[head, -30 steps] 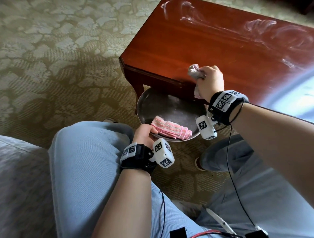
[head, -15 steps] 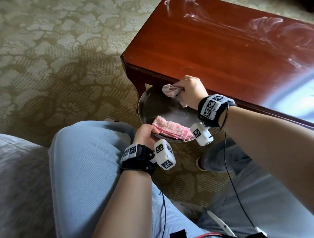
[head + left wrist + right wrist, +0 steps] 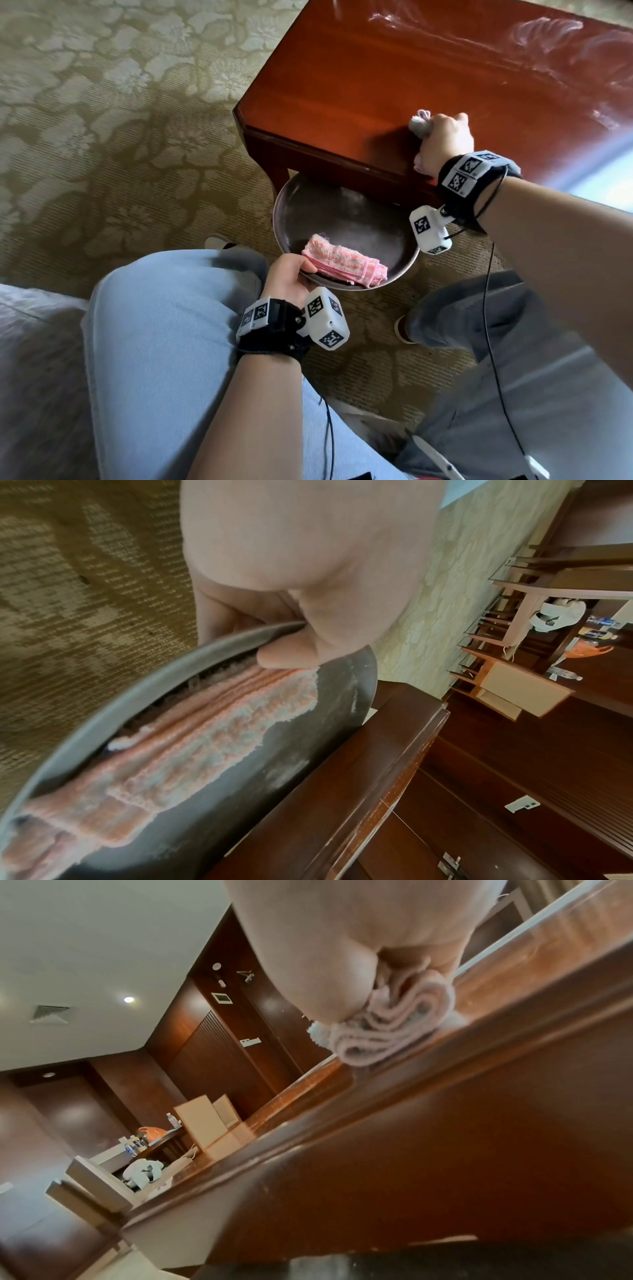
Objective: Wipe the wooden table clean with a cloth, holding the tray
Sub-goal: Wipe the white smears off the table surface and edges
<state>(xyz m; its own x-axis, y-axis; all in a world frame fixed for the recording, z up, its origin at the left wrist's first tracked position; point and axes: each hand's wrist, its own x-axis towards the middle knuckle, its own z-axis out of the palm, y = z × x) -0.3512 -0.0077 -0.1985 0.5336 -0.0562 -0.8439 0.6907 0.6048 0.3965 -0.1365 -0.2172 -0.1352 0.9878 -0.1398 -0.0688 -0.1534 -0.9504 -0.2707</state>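
Cloth (image 3: 420, 124), bunched in R hand (image 3: 445, 140), was lifted back onto table (image 3: 359, 68); tray (image 3: 291, 219), pinched by L hand (image 3: 289, 277), was held at 7 o'clock.

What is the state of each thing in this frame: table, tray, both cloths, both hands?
Wooden table: upright, whitish smears on its far part.
Tray: held level below the table edge, partly under it.
Folded pink cloth: lying in the tray.
Bunched cloth: pressed on the tabletop near the edge.
Left hand: grips the tray rim.
Right hand: grips the bunched cloth.
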